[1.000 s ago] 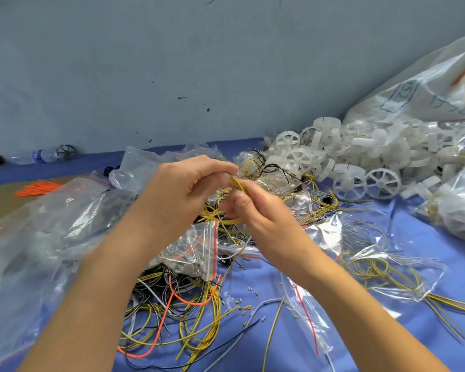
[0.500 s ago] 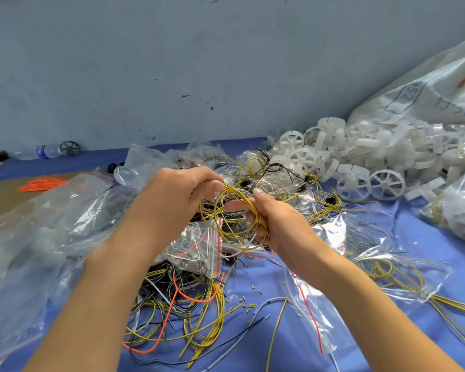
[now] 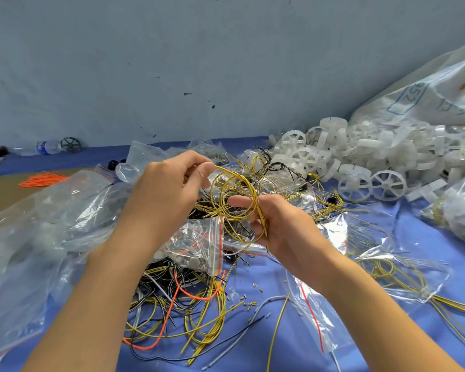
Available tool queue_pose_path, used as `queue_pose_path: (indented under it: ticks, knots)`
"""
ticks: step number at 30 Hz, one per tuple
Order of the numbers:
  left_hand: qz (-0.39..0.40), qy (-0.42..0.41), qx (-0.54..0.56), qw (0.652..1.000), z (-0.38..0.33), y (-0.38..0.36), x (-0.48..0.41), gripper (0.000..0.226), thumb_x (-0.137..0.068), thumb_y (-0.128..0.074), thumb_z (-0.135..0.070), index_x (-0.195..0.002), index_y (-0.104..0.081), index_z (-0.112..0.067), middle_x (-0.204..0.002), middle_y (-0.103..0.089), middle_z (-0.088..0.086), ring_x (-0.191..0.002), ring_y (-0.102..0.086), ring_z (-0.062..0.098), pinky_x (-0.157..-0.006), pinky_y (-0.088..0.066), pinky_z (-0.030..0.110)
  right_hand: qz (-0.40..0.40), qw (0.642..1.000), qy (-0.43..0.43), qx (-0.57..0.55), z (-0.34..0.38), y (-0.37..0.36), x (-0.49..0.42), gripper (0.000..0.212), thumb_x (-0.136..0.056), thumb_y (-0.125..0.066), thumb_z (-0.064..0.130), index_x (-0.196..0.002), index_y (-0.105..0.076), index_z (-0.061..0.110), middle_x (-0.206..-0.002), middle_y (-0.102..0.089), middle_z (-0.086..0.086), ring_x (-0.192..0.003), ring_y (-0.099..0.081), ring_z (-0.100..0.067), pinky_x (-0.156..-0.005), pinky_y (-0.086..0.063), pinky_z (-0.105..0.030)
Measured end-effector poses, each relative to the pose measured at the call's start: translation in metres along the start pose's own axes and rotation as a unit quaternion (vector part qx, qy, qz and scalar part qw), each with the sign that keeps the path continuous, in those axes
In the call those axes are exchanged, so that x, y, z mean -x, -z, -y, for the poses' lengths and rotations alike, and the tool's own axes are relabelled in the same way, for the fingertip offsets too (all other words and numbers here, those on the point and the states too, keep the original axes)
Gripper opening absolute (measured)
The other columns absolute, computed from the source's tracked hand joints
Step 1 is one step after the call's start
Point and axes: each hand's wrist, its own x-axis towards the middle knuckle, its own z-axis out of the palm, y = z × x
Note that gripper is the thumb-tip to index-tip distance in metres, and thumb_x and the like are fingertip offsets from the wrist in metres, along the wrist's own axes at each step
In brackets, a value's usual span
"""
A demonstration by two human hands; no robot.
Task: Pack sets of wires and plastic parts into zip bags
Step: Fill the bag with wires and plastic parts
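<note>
Blue cloth messy; left hand pinches yellow coil, right hand grips it; slip, loops snag wire pile under fingers.

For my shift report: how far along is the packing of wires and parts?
Looks done: a clear zip bag at right holds yellow wires. In hand: left hand and right hand grip a thin yellow wire coil. Remaining: loose tangled wires and white plastic wheels, unbagged.

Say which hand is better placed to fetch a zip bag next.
Left, probably. The left hand only pinches one strand of the coil; the right hand grips the loops together, and bags lie by the left arm.
</note>
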Motion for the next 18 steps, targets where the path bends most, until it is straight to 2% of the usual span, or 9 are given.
queue_pose_path:
  ticks: [3,5,7,11,15,18]
  knots:
    - [0.04,0.069,0.063,0.995,0.004,-0.012,0.0,0.016,-0.099,-0.054,-0.038,-0.096,-0.066,-0.029,-0.078,-0.072,-0.013,-0.067,-0.068,0.006,-0.066,-0.056,0.035,0.009,0.998,-0.021,-0.056,0.002,0.0,0.003,0.038,-0.099,-0.042,0.022,-0.097,-0.079,0.016,-0.073,-0.051,0.001,-0.06,-0.041,-0.008,-0.054,-0.03,-0.021]
    - [0.078,0.11,0.098,0.986,0.008,-0.018,0.001,0.016,-0.098,-0.053,-0.038,-0.098,-0.066,-0.029,-0.085,-0.072,-0.008,-0.076,-0.069,0.008,-0.07,-0.057,0.037,0.015,0.997,-0.033,-0.067,0.002,0.0,0.004,0.034,-0.1,-0.044,0.022,-0.104,-0.077,0.014,-0.07,-0.051,0.006,-0.06,-0.043,-0.007,-0.054,-0.031,-0.019]
    - [0.101,0.119,0.097,0.983,0.012,-0.021,0.003,0.016,-0.099,-0.052,-0.038,-0.101,-0.066,-0.03,-0.088,-0.071,-0.007,-0.084,-0.068,0.011,-0.072,-0.056,0.036,0.02,0.996,-0.038,-0.078,0.002,0.001,0.004,0.034,-0.1,-0.043,0.022,-0.103,-0.077,0.016,-0.07,-0.052,0.006,-0.061,-0.043,-0.007,-0.056,-0.031,-0.02]
    - [0.088,0.072,0.028,0.993,0.01,-0.019,0.003,0.019,-0.099,-0.052,-0.037,-0.112,-0.065,-0.034,-0.1,-0.067,-0.018,-0.092,-0.058,-0.011,-0.07,-0.04,0.004,0.038,0.994,-0.05,-0.087,0.002,0.002,0.005,0.03,-0.092,-0.05,0.024,-0.099,-0.078,0.017,-0.073,-0.052,0.005,-0.063,-0.043,-0.008,-0.058,-0.028,-0.023]
    - [0.081,0.009,0.045,0.996,0.002,-0.015,0.004,0.017,-0.098,-0.055,-0.03,-0.112,-0.065,-0.035,-0.101,-0.066,-0.023,-0.098,-0.057,-0.011,-0.074,-0.038,0.001,0.058,0.99,-0.086,-0.095,0.002,0.003,0.005,0.028,-0.08,-0.055,0.027,-0.091,-0.08,0.019,-0.069,-0.051,0.005,-0.061,-0.041,-0.009,-0.059,-0.026,-0.025]
    - [0.128,-0.009,0.099,0.987,0.0,-0.014,0.006,0.016,-0.096,-0.06,-0.025,-0.105,-0.07,-0.033,-0.095,-0.069,-0.023,-0.096,-0.062,-0.007,-0.078,-0.041,0.003,0.063,0.986,-0.106,-0.109,0.003,0.004,0.005,0.027,-0.081,-0.053,0.027,-0.083,-0.079,0.018,-0.065,-0.05,0.005,-0.059,-0.038,-0.01,-0.06,-0.023,-0.026]
